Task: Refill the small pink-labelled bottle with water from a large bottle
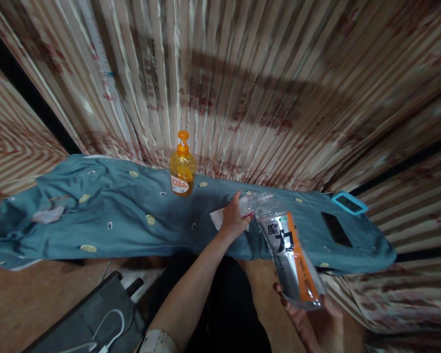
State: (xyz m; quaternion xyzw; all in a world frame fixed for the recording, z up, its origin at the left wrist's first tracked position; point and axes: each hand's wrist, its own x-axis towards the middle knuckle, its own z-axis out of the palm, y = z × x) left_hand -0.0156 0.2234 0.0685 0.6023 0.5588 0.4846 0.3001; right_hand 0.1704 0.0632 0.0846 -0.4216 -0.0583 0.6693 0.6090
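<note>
My right hand grips the base of a clear plastic bottle with an orange and black label, tilted so its neck points away from me. My left hand is closed at the bottle's neck, fingers pinched around the cap area, with a white tissue under it. Both are over a teal cloth spread on a narrow table.
An orange pump bottle stands upright at the back of the cloth. A black phone and a teal-framed device lie at the right end. A crumpled wrapper lies left. Striped curtains hang behind; a dark bag sits on the floor.
</note>
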